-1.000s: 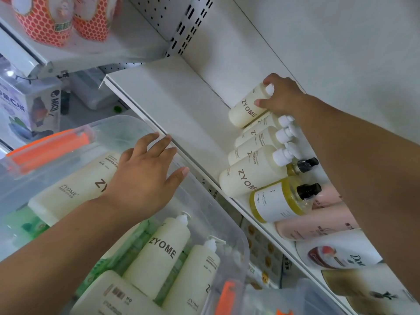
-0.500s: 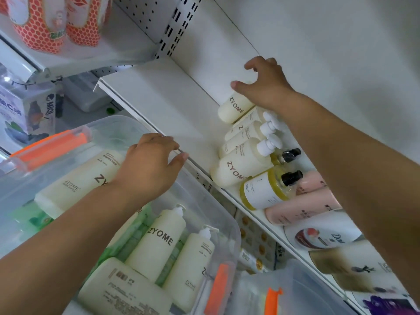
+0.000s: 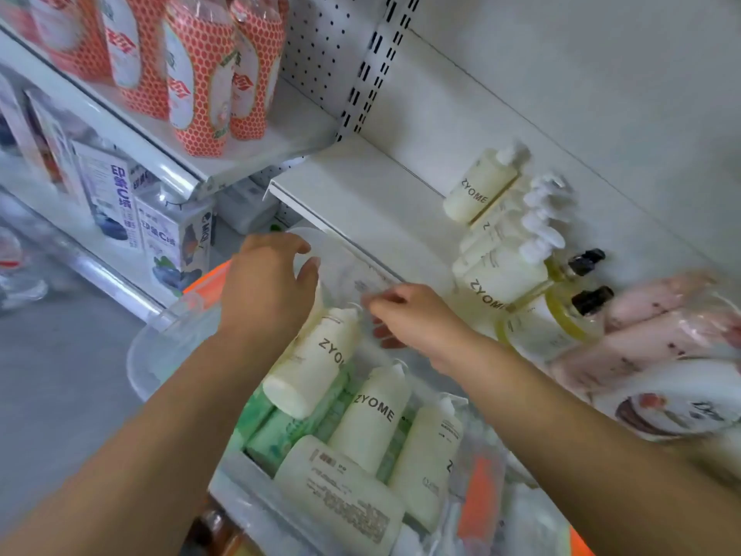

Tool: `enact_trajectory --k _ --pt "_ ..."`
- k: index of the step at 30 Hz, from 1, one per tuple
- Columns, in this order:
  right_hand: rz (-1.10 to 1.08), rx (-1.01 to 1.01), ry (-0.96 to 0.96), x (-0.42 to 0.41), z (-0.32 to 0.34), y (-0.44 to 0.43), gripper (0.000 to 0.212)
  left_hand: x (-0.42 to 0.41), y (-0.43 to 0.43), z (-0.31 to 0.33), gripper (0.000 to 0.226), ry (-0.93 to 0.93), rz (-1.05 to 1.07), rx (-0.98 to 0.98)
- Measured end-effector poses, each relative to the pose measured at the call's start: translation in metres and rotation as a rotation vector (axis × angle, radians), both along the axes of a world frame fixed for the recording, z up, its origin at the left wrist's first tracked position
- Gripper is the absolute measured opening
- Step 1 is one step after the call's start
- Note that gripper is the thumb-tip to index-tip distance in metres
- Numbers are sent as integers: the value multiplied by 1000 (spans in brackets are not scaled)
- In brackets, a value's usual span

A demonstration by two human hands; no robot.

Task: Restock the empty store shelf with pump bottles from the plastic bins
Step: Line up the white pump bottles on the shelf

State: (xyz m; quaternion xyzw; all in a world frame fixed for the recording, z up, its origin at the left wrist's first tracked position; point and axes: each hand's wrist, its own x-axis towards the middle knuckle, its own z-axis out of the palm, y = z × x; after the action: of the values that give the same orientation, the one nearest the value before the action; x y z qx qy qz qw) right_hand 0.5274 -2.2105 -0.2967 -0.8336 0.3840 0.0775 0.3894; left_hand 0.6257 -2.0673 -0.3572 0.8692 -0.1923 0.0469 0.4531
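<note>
1. Reaching into the plastic bin (image 3: 152, 355) with the right hand (image 3: 413, 319) — bending its fingers down just beside the pump head (image 3: 352, 313) of a cream ZYOME bottle (image 3: 312, 367) lying slanted in the bin's far half; failing to show, through blur and the bin's clear wall, whether pinching the pump or touching nothing.
2. Holding the left hand (image 3: 264, 290) over the bin's far rim, curling the fingers and spreading the thumb; again not telling whether gripping the rim, the bottle's shoulder, or nothing at all.
3. Leaving two more cream bottles (image 3: 373, 411) lying in the bin's middle, resting on green packs (image 3: 276, 423), plus a back-labelled one lying across the bin's near end.
4. Heading, by judgement, for the shelf (image 3: 361, 202) just beyond the bin's far rim, and for the bare board beside the row of pump bottles (image 3: 501, 250) standing beyond the bin's far right corner.
5. Expecting a full bottle: fairly heavy, stiff-walled, smooth and probably slippery — so wrapping the fingers round the body just below the shoulder, not hauling by the thin pump neck, and risking a slip or a strained pump otherwise.
</note>
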Motion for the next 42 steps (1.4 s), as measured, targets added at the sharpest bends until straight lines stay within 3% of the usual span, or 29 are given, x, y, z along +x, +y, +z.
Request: enact_trajectory --k 3,7,16,20,24,26,30,35,39,42 --pt "-106 187 165 0 -25 13 50 4 14 -2 32 -33 34 96" --pt "-201 402 158 3 -52 18 60 7 24 -8 34 -41 -46 154" --pt "-64 382 94 -14 -64 38 42 9 23 -9 34 -91 -35 183" --pt "-93 395 37 -26 -72 60 63 11 26 -9 35 -99 -36 168" --pt "-256 532 -70 -32 -67 67 23 11 29 -11 36 -140 -59 202" --pt "-346 657 -99 -28 -59 68 16 11 32 -13 36 -185 -85 230" --pt "-465 683 -88 -18 -52 70 34 14 37 -15 35 -221 -115 252" --pt "-574 661 -74 -9 -63 77 85 16 37 -16 36 -206 -113 251" --pt "-555 625 -56 -8 -64 76 60 18 38 -16 37 -189 -113 232" --pt "-516 667 -75 -17 -62 67 64 18 39 -16 36 -170 -88 200"
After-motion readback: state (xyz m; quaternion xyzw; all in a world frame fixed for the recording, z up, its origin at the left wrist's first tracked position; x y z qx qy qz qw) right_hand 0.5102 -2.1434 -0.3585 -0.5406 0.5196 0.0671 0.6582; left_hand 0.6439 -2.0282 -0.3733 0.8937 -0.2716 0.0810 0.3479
